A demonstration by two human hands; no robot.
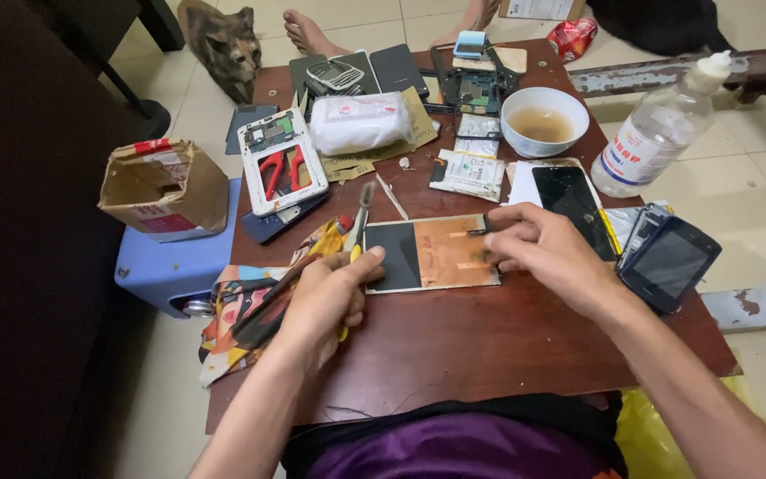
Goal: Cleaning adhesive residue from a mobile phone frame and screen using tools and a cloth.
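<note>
A flat rectangular phone panel (432, 253), half dark and half copper-coloured, lies on the brown wooden table (489, 341). My left hand (325, 297) steadies its left edge with the thumb and is closed around a thin tool (362, 213) with a yellow handle that points away from me. My right hand (547, 253) rests on the panel's right edge, fingertips pinching a small dark part there.
A black screen (569, 200), a dark phone (671, 262), a clear bottle (653, 137), a bowl of brown liquid (543, 120), a white phone frame with red pieces (281, 164), circuit boards and a white packet (361, 120) crowd the table. A cardboard box (161, 186) sits left; a cat (223, 44) stands beyond.
</note>
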